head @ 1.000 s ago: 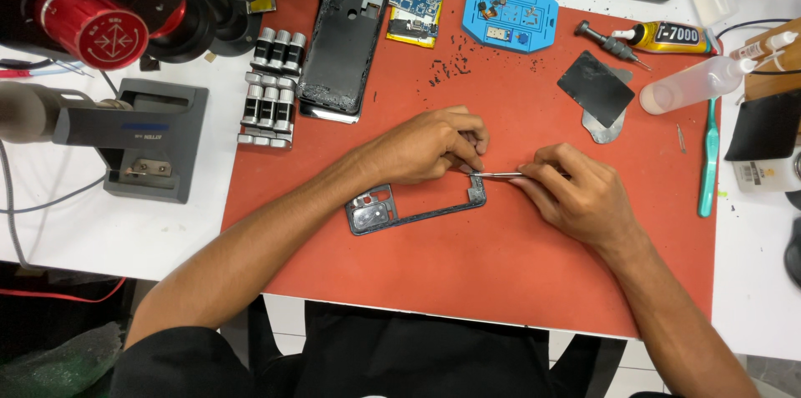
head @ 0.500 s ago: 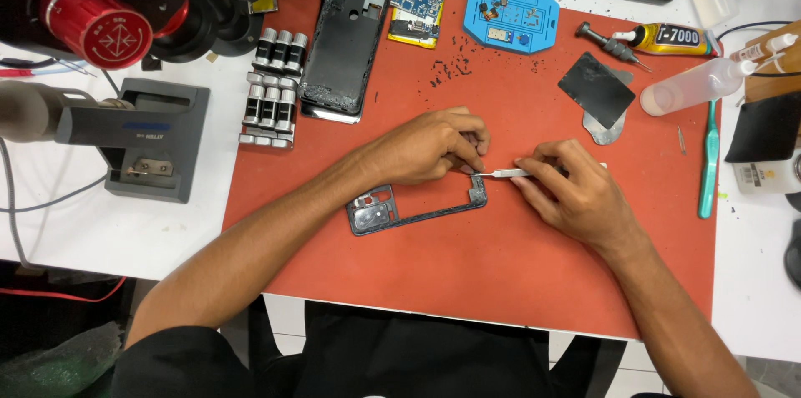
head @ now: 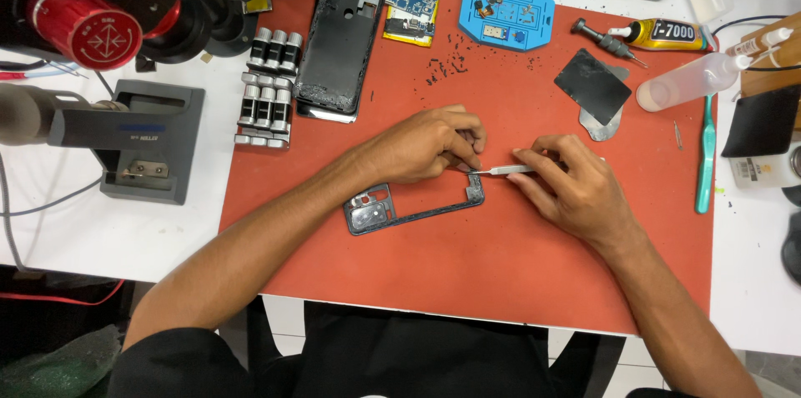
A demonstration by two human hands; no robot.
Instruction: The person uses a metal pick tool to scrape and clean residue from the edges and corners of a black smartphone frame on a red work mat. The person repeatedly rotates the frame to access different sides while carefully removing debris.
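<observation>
On the red rubber work mat [head: 467, 281], the dark plastic phone frame [head: 415, 208] lies flat just under both hands. The left hand [head: 425, 145] is curled, its fingertips pressed together on the frame's right end. The right hand [head: 574, 188] pinches slim silver metal tweezers [head: 499, 170] between thumb and fingers, their tip meeting the frame beside the left fingertips. Beyond the left hand lies a black phone back panel [head: 338, 46]; farther off, a blue screw tray [head: 506, 12].

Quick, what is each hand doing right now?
Left hand: fingers curled, pressing down on the phone frame.
Right hand: closed, holding tweezers.
</observation>
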